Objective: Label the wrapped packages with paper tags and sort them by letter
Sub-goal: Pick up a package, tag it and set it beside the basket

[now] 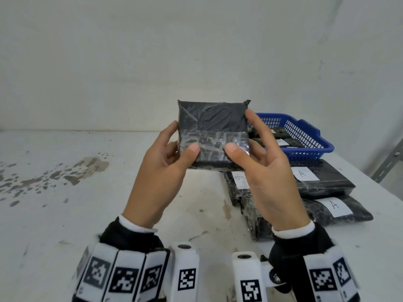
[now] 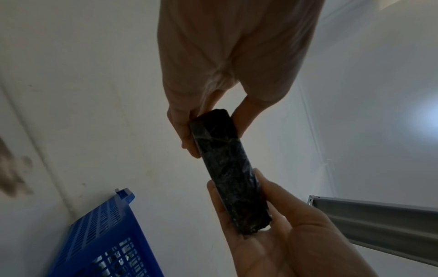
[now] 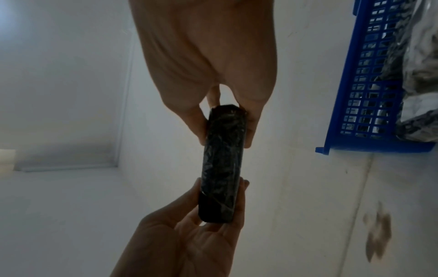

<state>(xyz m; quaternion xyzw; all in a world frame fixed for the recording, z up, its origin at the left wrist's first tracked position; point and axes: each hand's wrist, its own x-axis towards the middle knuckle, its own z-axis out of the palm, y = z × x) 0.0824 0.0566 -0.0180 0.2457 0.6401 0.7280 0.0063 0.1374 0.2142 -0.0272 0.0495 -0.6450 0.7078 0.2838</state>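
I hold a black plastic-wrapped package (image 1: 212,125) upright above the table, a band of clear tape across its lower half. No paper tag shows on the face toward me. My left hand (image 1: 168,153) grips its left edge, thumb on the front. My right hand (image 1: 257,149) grips the right edge the same way. The left wrist view shows the package (image 2: 227,168) edge-on between my left hand (image 2: 184,121) and right hand (image 2: 272,234). In the right wrist view it (image 3: 222,159) sits between my right hand (image 3: 201,65) and left hand (image 3: 189,243).
A blue basket (image 1: 305,131) at the back right holds more black packages. In front of it lie several packages, two with tags marked A (image 1: 304,173) (image 1: 334,205) and one with a tag (image 1: 239,179) I cannot read. A metal upright (image 1: 388,164) stands at the right.
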